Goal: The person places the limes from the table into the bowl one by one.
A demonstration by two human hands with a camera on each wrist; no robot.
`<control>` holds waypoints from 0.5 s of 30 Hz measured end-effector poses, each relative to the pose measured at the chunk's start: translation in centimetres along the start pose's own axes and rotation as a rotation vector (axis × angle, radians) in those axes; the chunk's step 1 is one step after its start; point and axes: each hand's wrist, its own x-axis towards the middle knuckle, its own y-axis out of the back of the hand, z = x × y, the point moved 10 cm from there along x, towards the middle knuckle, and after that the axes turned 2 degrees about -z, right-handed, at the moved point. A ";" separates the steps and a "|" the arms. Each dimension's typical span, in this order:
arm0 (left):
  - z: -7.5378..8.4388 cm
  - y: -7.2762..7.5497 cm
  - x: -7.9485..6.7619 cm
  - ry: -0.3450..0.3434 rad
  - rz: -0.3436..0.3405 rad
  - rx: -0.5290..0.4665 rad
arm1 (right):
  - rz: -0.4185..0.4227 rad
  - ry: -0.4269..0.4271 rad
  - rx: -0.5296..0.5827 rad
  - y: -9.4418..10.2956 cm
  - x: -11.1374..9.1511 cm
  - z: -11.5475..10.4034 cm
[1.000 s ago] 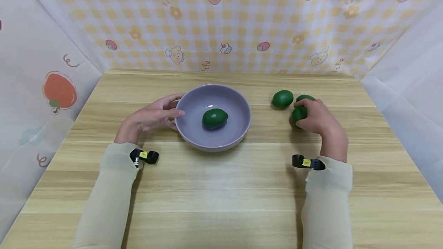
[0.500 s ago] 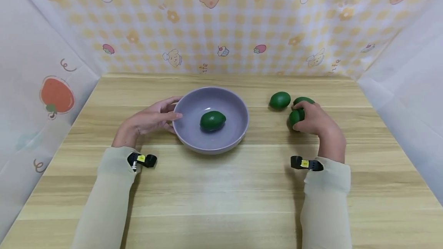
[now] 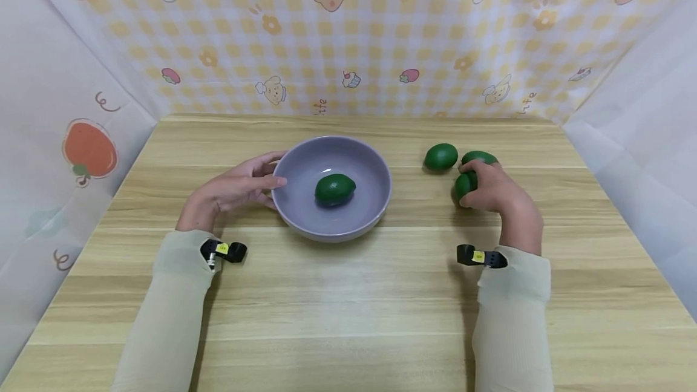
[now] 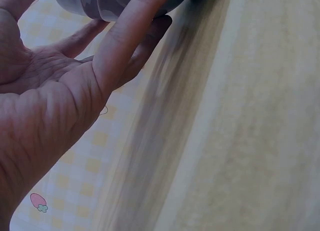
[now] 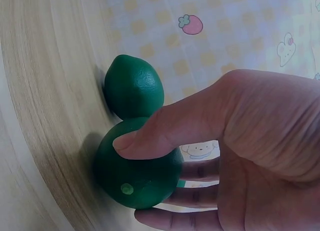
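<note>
In the head view a purple bowl [image 3: 332, 233] stands on the table, with one green lime [image 3: 334, 190] lying inside. My left hand [image 3: 235, 187] holds the bowl's left side, thumb on the rim and fingers around the outer wall. To the right, my right hand [image 3: 494, 189] grips another lime [image 3: 465, 186], partly covered by the fingers. The right wrist view shows the thumb across this gripped lime [image 5: 135, 186] and fingers on its far side. A lime [image 3: 479, 156] is just behind that hand, and one more lime [image 3: 441, 156] lies to its left.
The wooden table [image 3: 337, 307] ends at a yellow checked cloth [image 3: 376, 35] hanging behind it. White cloth walls [image 3: 49, 156] stand at left and right. Wrist cameras [image 3: 223, 251] sit on both sleeves.
The head view shifted slightly. My right hand has settled around the lime, which has barely moved. My left hand stays on the bowl.
</note>
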 end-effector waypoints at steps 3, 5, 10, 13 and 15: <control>0.0 0.0 0.0 -0.001 0.000 0.000 | -0.002 -0.003 -0.003 0.0 0.0 0.0; 0.0 0.0 0.1 -0.002 -0.003 0.000 | -0.003 -0.006 -0.004 0.0 -0.1 0.0; 0.0 0.1 0.1 -0.004 -0.003 0.004 | -0.005 -0.013 -0.009 -0.1 0.0 0.0; -0.1 0.2 0.1 -0.003 -0.002 0.005 | -0.004 -0.013 -0.010 -0.1 0.0 0.0; -0.1 0.2 0.1 -0.002 -0.001 0.006 | -0.004 -0.010 -0.008 -0.1 0.0 -0.1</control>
